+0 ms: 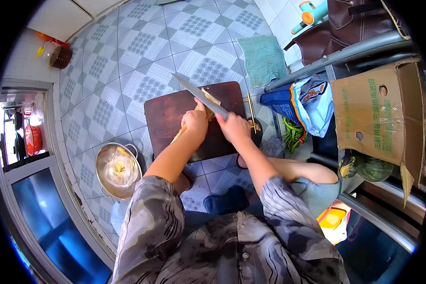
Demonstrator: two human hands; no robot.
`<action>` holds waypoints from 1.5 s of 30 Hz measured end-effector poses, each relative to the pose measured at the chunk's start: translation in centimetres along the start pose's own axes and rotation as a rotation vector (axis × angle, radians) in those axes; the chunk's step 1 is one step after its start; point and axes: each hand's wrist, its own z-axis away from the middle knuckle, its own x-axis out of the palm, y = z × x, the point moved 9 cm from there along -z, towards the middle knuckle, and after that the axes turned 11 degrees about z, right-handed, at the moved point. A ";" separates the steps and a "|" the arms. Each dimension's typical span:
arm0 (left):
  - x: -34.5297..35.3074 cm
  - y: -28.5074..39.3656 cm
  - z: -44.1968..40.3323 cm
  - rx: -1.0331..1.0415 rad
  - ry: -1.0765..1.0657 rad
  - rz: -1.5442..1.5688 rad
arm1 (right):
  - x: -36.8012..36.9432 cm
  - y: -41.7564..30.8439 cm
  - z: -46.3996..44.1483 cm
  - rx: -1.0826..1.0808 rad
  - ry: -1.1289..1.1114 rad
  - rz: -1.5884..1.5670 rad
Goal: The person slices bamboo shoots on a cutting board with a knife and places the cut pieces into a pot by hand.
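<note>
A dark reddish-brown cutting board (163,118) lies low above the tiled floor in front of me. My right hand (235,127) is closed round the handle of a kitchen knife (196,92), whose long blade points to the far left. Beneath the blade is a long, pale yellow-brown piece of food (212,96); its exact kind is unclear. My left hand (195,122) grips this piece near its middle, fingers close beside the blade. One end of the food sticks out beyond the blade, and the other shows below my left hand.
A steel pot (99,163) with a plastic bag and pale pieces inside stands on the left. At right, a rack holds a cardboard box (369,111) and a dark green squash (374,169). Green peppers (292,135) lie beside a blue-white bag (312,102). A slipper (226,200) is below.
</note>
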 end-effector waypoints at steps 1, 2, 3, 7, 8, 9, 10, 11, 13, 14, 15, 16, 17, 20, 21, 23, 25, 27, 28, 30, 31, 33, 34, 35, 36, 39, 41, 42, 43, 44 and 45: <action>-0.1 -0.2 0.4 -0.021 0.019 0.027 | 0.6 1.8 1.7 0.064 -0.006 -0.013; 0.3 -0.3 0.1 -0.020 0.019 0.032 | 1.2 3.5 3.0 0.088 -0.055 0.008; 0.5 -0.2 -0.1 0.008 0.074 0.040 | 1.4 4.5 4.0 0.115 -0.110 0.028; 2.1 0.7 -0.5 0.050 0.094 0.038 | 0.2 1.3 1.3 0.046 -0.016 0.044; 2.4 0.8 -0.7 0.048 0.085 0.038 | 0.0 -0.3 -0.3 0.019 -0.026 0.028; 3.0 0.8 -1.1 0.040 0.109 0.034 | -0.1 -2.0 -1.6 -0.003 -0.037 0.005; 2.7 0.7 -1.1 0.033 0.122 0.030 | -0.4 -3.2 -2.5 -0.031 0.001 0.003; 2.4 0.6 -1.1 0.026 0.135 0.027 | -0.6 -3.4 -2.4 -0.035 0.000 -0.001; 1.4 0.5 -0.4 0.033 -0.019 -0.025 | -0.4 -2.7 -2.1 -0.017 -0.022 -0.009; 0.7 0.5 -0.1 0.037 -0.066 -0.041 | -0.3 -1.6 -1.2 0.028 -0.017 -0.020; 0.1 0.2 0.2 0.010 -0.068 -0.003 | 0.1 -0.3 0.2 0.032 -0.010 -0.019; -0.1 0.1 0.6 -0.003 -0.074 0.019 | 1.1 1.9 2.1 0.094 -0.065 -0.015; -0.4 0.0 1.1 -0.016 -0.080 0.041 | 1.7 3.4 3.1 0.152 -0.115 -0.010; 0.0 0.8 1.9 0.066 -0.124 0.033 | 1.7 4.4 4.2 0.164 -0.096 0.019; 0.4 1.1 1.8 0.087 -0.081 0.055 | 1.6 3.8 3.7 0.162 -0.105 0.022; 0.6 1.1 1.8 0.099 -0.037 0.078 | 0.1 0.3 0.4 0.040 -0.038 0.027; 0.0 2.0 2.1 0.201 0.019 -0.004 | 0.1 -2.6 -2.1 0.002 -0.045 0.011; 0.0 1.7 1.9 0.109 -0.043 0.032 | -0.2 -3.7 -2.5 -0.029 -0.027 -0.018; 0.1 0.9 1.8 0.023 -0.102 0.068 | -0.3 -3.3 -2.2 -0.008 -0.021 -0.037; -0.5 0.6 2.0 0.011 -0.123 0.096 | -0.1 -1.2 -0.4 0.043 -0.010 -0.024; -0.4 0.5 2.2 -0.003 -0.153 0.130 | 0.4 0.5 0.9 0.051 -0.007 -0.017; -0.4 1.0 1.9 0.068 -0.022 0.122 | 1.6 3.7 3.2 0.127 -0.063 0.019; -0.5 0.9 2.2 0.054 -0.057 0.125 | 1.9 4.4 4.0 0.134 -0.070 0.020; -0.6 0.6 2.2 0.034 -0.086 0.128 | 2.0 4.7 4.3 0.131 -0.062 0.012; -0.8 0.5 2.3 0.036 -0.085 0.128 | 1.9 4.6 4.3 0.126 -0.054 0.005; -1.0 0.7 2.5 0.020 -0.110 0.106 | 0.8 2.5 2.1 0.049 0.066 0.093; 0.7 0.7 1.5 0.035 -0.097 0.095 | 0.3 0.8 0.2 0.015 0.046 0.130; 0.4 0.8 1.6 0.039 -0.083 0.091 | 0.3 -0.2 -0.7 0.000 0.022 0.096; 0.1 0.9 1.6 0.043 -0.068 0.086 | 0.3 -0.9 -1.0 -0.016 -0.001 0.060; -0.1 0.9 1.8 0.026 -0.057 0.085 | 0.0 -1.0 -1.0 0.002 0.006 0.087; -0.6 0.7 2.2 0.009 -0.049 0.082 | 0.1 -0.7 -0.7 0.001 0.011 0.078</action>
